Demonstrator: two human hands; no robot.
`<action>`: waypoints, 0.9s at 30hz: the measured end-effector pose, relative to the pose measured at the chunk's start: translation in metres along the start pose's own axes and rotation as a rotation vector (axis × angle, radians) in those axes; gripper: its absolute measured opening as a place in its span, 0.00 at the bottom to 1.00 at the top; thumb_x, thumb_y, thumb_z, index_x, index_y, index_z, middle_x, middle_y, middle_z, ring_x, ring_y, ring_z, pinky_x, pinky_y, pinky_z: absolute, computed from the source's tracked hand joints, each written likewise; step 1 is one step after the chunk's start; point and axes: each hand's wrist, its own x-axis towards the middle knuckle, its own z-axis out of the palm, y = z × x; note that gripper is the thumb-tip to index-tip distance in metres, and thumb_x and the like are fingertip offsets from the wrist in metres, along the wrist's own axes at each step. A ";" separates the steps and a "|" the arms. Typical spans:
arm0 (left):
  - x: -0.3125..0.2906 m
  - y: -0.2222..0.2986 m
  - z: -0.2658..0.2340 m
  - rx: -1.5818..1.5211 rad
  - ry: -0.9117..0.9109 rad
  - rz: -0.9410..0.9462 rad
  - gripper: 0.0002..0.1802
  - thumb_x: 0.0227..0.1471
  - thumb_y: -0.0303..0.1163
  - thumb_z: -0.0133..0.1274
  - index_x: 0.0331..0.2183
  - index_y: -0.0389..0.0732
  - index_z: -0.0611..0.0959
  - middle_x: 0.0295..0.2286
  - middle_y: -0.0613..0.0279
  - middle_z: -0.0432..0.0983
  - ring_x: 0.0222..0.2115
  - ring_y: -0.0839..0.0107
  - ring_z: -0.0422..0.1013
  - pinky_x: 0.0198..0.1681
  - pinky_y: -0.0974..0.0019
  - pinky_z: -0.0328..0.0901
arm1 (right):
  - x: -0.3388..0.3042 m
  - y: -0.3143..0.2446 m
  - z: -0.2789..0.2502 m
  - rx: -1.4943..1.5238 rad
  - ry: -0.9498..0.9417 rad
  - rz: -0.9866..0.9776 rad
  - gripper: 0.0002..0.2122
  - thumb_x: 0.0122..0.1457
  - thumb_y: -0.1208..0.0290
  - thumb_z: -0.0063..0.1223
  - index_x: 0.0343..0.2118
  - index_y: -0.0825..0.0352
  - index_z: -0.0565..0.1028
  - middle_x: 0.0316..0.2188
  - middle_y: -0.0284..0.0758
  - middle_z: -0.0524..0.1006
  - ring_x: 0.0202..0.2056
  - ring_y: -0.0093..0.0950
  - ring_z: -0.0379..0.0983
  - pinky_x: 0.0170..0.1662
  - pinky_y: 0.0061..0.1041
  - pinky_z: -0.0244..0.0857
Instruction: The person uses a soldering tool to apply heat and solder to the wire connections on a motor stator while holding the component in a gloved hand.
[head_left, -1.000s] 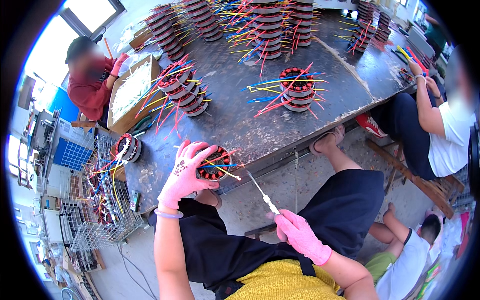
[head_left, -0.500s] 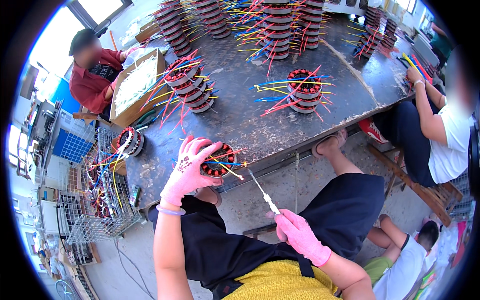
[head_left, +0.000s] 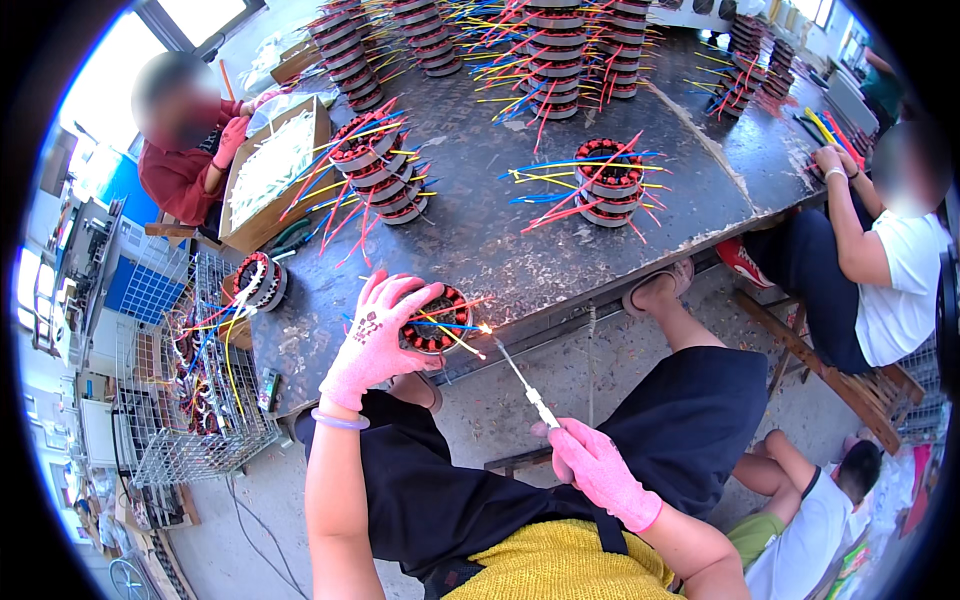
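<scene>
At the near table edge, my left hand, in a pink glove, is closed round a ring-shaped motor stator with red windings. Its red, blue and yellow lead wires point to the right. My right hand, gloved too, grips the white handle of a slim torch-like tool with a thin metal tube. Beside the tube's tip, a small orange flame glows at the end of the blue wire. Whether the tip touches the wire I cannot tell.
A short stator stack stands on the dark table, a taller leaning one to its left. Several tall stacks are behind. A single stator lies far left, near a carton of white sleeves. Co-workers sit on both sides.
The flame at the wire end has grown brighter and larger. My hands have barely moved. The co-worker at left has raised a gloved hand, and the one at right has shifted.
</scene>
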 end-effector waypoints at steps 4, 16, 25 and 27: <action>0.000 0.000 -0.001 -0.035 -0.039 -0.042 0.52 0.21 0.39 0.74 0.55 0.49 0.75 0.53 0.57 0.68 0.60 0.48 0.56 0.67 0.47 0.47 | -0.001 0.005 -0.001 0.070 -0.005 -0.004 0.15 0.69 0.64 0.44 0.49 0.69 0.74 0.20 0.22 0.64 0.22 0.13 0.58 0.26 0.16 0.54; 0.000 0.002 -0.001 -0.039 -0.057 -0.069 0.52 0.21 0.39 0.74 0.56 0.49 0.75 0.54 0.56 0.67 0.60 0.47 0.55 0.67 0.47 0.46 | 0.001 0.005 -0.002 -0.001 0.005 -0.017 0.15 0.68 0.64 0.43 0.48 0.70 0.73 0.19 0.24 0.65 0.22 0.13 0.59 0.27 0.17 0.56; 0.000 0.001 0.000 -0.035 -0.051 -0.052 0.53 0.21 0.39 0.74 0.56 0.49 0.75 0.54 0.56 0.67 0.60 0.48 0.56 0.67 0.47 0.46 | 0.002 0.009 -0.004 -0.030 0.008 -0.037 0.14 0.68 0.64 0.43 0.45 0.71 0.74 0.19 0.25 0.65 0.22 0.14 0.60 0.27 0.18 0.57; 0.000 0.000 0.000 -0.042 -0.051 -0.046 0.53 0.21 0.39 0.74 0.56 0.49 0.75 0.54 0.56 0.67 0.60 0.48 0.56 0.67 0.47 0.46 | 0.000 0.003 -0.003 -0.057 0.010 -0.032 0.15 0.68 0.63 0.43 0.45 0.71 0.74 0.19 0.25 0.66 0.23 0.14 0.60 0.28 0.18 0.57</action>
